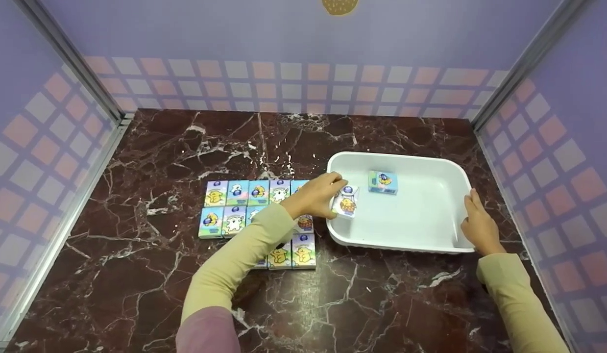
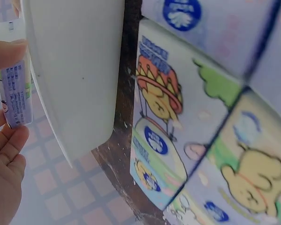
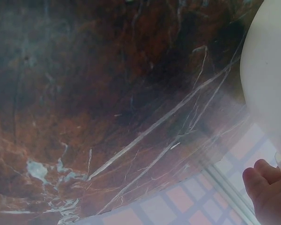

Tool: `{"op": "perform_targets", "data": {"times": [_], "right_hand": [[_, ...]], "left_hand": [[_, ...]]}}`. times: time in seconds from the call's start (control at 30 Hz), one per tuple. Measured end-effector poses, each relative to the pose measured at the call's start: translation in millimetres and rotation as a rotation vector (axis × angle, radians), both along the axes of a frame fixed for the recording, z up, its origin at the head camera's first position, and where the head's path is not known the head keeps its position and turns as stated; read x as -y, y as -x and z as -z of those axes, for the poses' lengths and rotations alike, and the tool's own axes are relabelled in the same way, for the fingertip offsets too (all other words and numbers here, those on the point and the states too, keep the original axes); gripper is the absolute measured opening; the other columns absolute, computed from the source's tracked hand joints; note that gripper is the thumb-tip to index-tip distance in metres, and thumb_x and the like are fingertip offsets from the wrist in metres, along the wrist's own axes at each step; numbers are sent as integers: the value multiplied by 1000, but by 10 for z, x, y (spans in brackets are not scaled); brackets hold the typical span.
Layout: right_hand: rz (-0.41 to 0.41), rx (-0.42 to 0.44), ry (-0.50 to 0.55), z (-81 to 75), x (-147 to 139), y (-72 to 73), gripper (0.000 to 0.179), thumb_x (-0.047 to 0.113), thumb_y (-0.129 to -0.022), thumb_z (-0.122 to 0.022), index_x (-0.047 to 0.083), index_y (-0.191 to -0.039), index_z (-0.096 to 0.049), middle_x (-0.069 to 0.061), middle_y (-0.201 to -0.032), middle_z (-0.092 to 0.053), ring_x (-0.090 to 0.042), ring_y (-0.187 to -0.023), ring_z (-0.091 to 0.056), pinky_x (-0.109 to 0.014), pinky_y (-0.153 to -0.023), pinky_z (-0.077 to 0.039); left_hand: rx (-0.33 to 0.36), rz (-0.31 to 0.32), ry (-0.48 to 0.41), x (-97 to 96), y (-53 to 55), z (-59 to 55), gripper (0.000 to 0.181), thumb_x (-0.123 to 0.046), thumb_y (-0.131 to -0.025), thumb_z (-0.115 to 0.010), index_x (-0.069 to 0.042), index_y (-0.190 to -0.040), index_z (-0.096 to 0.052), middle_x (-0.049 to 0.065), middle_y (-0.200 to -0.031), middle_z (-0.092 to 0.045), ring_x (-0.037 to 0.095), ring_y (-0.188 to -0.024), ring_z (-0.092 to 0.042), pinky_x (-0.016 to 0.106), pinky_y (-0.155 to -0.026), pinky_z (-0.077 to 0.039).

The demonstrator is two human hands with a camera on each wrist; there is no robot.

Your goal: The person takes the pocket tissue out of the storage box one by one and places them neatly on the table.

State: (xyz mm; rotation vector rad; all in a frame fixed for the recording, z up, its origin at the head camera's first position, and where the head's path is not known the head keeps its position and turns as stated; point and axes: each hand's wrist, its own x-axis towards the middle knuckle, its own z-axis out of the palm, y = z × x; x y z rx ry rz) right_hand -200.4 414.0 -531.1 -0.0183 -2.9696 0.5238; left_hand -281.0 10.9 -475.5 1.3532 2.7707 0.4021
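Observation:
My left hand [image 1: 319,195] pinches a small cartoon-printed tissue pack [image 1: 346,202] over the left end of a white plastic tub [image 1: 406,247]. In the left wrist view, the thumb is on one side of this pack [image 2: 16,89] and the fingers are on the other, beside the tub's wall [image 2: 75,84]. Another tissue pack [image 1: 383,182] lies inside the tub near its far wall. At the tub's right end, my right hand [image 1: 481,229] grips the rim. Only its fingers [image 3: 260,180] show at the lower right corner of the right wrist view.
Rows of similar tissue packs [image 1: 234,220] lie side by side left of the tub, partly hidden under my left forearm. Everything stands on a dark red marbled tabletop [image 1: 136,235]. Purple panels with checks [image 1: 283,81] border the back and both sides.

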Motion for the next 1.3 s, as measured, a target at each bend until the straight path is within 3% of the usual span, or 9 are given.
{"op": "perform_targets", "data": {"times": [0.1, 0.4, 0.8, 1.13, 1.3], "right_hand": [[3, -5, 0, 1, -9, -2, 57, -5, -75, -38, -10, -131, -31, -23, -142, -21, -47, -74, -50, -50, -58, -38], [2, 25, 9, -2, -7, 9, 58, -4, -75, -37, -10, -133, -28, -22, -144, -16, -51, -88, -47, -53, -63, -38], [-9, 4, 18, -10, 1, 4, 58, -5, -75, -37, -11, -131, -30, -23, -143, -19, -52, -92, -46, -53, -63, -38], [-7, 1, 19, -3, 4, 4, 58, -5, -74, -39, -10, -132, -29, -23, -143, -18, -48, -80, -48, -51, -61, -37], [-3, -5, 18, 5, 0, -3, 58, -5, -74, -39, -11, -131, -30, -23, -143, -19, -51, -89, -47, -53, -63, -38]], "left_hand": [[-3, -1, -4, 87, -27, -26, 82, -34, -58, -73, -5, -127, -42, 10, -120, -44, 22, -107, -45, 30, -98, -38], [-8, -6, -54, 409, -119, -74, 83, -32, -58, -75, -2, -128, -42, 12, -121, -44, 23, -109, -45, 32, -98, -38], [82, -125, -23, 917, -338, -29, 90, -33, -62, -76, -4, -135, -32, 12, -130, -38, 23, -115, -42, 35, -99, -37], [208, -261, -45, 1379, -546, 72, 94, -29, -63, -76, -7, -139, -25, 14, -137, -31, 27, -122, -37, 41, -102, -33], [220, -320, -71, 1586, -644, 140, 90, -27, -65, -76, -5, -138, -28, 14, -136, -32, 28, -121, -37, 43, -101, -35]]}}
